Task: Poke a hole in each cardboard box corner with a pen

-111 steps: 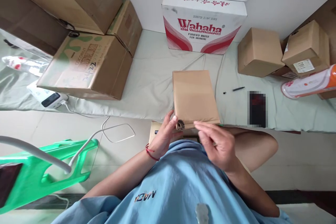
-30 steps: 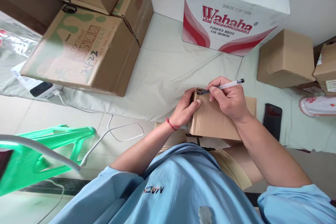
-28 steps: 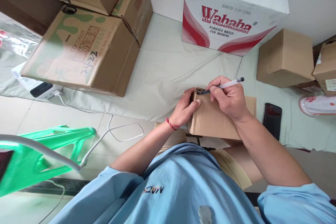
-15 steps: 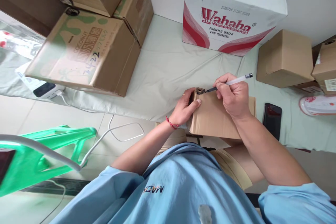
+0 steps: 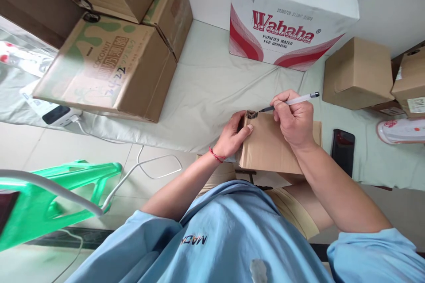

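1. The left hand (image 5: 230,138) holds the left end of a cardboard box (image 5: 272,141), its thumb pressed on the upper face and its fingers going down over the end, where they are partly hidden. A red bracelet (image 5: 216,155) circles that wrist.
2. The right hand (image 5: 294,119) is closed around a pen (image 5: 303,98), thumb and fingers pinching the shaft. The pen slants, its dark tip pointing left and its capped end up to the right.
3. The tip is just beside a dark, ragged patch (image 5: 251,115) at the far left corner of the box; whether it touches the cardboard cannot be told.
4. The box lies directly in front of the person, at the near edge of the tabletop (image 5: 206,84), which a pale green cloth covers. The right hand and forearm hide part of its upper face.
5. A dark phone (image 5: 343,152) lies near the right end of the box, apart from it.
6. Farther back, a white-and-red Wahaha carton (image 5: 288,35) stands against the wall, with a plain brown box (image 5: 358,70) to its right.
7. A Coconut carton (image 5: 99,66) sits well to the left, and a green stool (image 5: 20,225) stands below on the floor.
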### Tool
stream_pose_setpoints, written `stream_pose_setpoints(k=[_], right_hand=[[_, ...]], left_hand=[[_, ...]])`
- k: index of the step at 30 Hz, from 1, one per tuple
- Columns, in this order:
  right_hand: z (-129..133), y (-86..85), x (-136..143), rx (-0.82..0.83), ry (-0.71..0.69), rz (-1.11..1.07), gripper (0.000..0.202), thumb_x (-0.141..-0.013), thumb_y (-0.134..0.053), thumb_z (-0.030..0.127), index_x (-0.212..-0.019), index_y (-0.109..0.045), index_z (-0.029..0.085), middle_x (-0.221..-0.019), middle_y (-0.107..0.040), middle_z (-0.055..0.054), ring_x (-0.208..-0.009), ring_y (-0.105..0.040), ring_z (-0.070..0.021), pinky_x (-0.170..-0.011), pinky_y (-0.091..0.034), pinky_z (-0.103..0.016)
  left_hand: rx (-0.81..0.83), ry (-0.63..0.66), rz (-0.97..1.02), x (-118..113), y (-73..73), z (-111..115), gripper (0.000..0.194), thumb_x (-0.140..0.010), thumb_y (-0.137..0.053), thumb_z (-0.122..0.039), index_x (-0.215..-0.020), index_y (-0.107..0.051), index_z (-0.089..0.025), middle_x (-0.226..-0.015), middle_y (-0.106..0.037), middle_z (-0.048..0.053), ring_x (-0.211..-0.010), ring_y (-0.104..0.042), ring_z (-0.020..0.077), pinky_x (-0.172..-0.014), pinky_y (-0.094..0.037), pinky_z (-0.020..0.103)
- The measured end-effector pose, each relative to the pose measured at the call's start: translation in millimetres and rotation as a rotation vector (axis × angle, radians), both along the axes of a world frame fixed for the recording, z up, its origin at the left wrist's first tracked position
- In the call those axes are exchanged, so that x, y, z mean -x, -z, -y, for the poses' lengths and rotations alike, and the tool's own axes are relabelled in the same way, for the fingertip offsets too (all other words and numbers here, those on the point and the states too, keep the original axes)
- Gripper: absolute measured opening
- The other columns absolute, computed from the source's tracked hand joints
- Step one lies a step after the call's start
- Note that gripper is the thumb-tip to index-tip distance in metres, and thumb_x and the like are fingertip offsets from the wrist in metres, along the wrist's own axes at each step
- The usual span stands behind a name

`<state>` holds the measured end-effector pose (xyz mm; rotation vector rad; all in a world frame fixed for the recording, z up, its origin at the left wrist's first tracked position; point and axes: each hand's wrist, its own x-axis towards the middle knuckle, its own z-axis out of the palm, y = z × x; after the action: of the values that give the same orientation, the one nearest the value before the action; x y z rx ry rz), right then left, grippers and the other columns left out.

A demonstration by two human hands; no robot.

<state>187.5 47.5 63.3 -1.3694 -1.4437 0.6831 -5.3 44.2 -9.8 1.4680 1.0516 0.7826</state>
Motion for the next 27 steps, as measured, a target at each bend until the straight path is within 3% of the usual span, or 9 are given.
stream_pose_setpoints(k=[4,9,14,17,21,25,27], right_hand=[[0,3.1,0,0.025,-0.015,0.013,0.02,-0.097,-0.063,0.029,-0.079,-0.067,0.024,-0.06,-0.056,0.003,-0.055,-0.048,-0.0133,-0.057,-0.036,-0.03],[-5,2.4,-1,-0.038,0.065,-0.1,0.022,-0.1,-0.068,0.045,-0.09,-0.069,0.025,-0.065,-0.06,0.002,-0.056,-0.049,-0.0133,-0.052,-0.036,-0.029],[4,-20.2,-40,-0.253,0.31,-0.281,0.016,-0.102,-0.069,0.045,-0.102,-0.069,0.028,-0.083,-0.074,-0.002,-0.048,-0.045,-0.0099,-0.046,-0.026,-0.029],[29,-19.9,-88,-0.376,0.512,-0.249,0.012,-0.1,-0.073,0.041,-0.096,-0.073,0.03,-0.071,-0.068,-0.002,-0.051,-0.052,-0.012,-0.047,-0.022,-0.031],[71,0.7,-138,-0.192,0.679,-0.222,0.022,-0.083,-0.092,0.046,-0.076,-0.077,0.033,-0.058,-0.055,-0.002,-0.05,-0.048,-0.0152,-0.047,-0.017,-0.037],[94,4.4,-140,-0.187,0.784,-0.336,0.039,-0.083,-0.084,0.046,-0.05,-0.068,0.031,-0.052,-0.042,-0.004,-0.043,-0.031,-0.013,-0.048,-0.005,-0.04],[95,-4.3,-127,-0.172,0.747,-0.373,0.028,-0.081,-0.079,0.042,-0.055,-0.073,0.032,-0.053,-0.044,-0.003,-0.042,-0.028,-0.0117,-0.045,-0.008,-0.037]], left_hand=[[0.0,-0.008,-0.005,0,1.5,0,0.058,-0.096,-0.058,-0.051,-0.144,-0.057,-0.017,-0.138,-0.069,0.014,-0.128,-0.064,0.0338,-0.112,-0.05,0.047],[-0.004,-0.01,-0.004,1,0.5,0,0.054,-0.098,-0.058,-0.049,-0.142,-0.059,-0.018,-0.138,-0.07,0.013,-0.127,-0.065,0.0341,-0.112,-0.05,0.048],[0.058,-0.019,0.009,1,-3.8,5,0.058,-0.1,-0.058,-0.051,-0.147,-0.057,-0.016,-0.148,-0.065,0.017,-0.137,-0.061,0.0359,-0.12,-0.047,0.053],[0.109,-0.073,0.021,5,-4.4,12,0.068,-0.1,-0.06,-0.06,-0.151,-0.052,-0.015,-0.156,-0.059,0.02,-0.147,-0.056,0.0358,-0.124,-0.044,0.054],[0.196,-0.151,-0.014,16,-7.7,27,0.078,-0.095,-0.067,-0.07,-0.147,-0.053,-0.014,-0.159,-0.055,0.024,-0.153,-0.051,0.0378,-0.125,-0.045,0.054],[0.285,-0.125,0.018,22,-17.9,41,0.08,-0.09,-0.075,-0.072,-0.146,-0.054,-0.018,-0.163,-0.052,0.023,-0.156,-0.048,0.0402,-0.123,-0.048,0.055],[0.296,-0.096,0.081,20,-22.2,45,0.079,-0.089,-0.077,-0.071,-0.144,-0.056,-0.018,-0.163,-0.054,0.021,-0.155,-0.05,0.0401,-0.122,-0.049,0.054]])
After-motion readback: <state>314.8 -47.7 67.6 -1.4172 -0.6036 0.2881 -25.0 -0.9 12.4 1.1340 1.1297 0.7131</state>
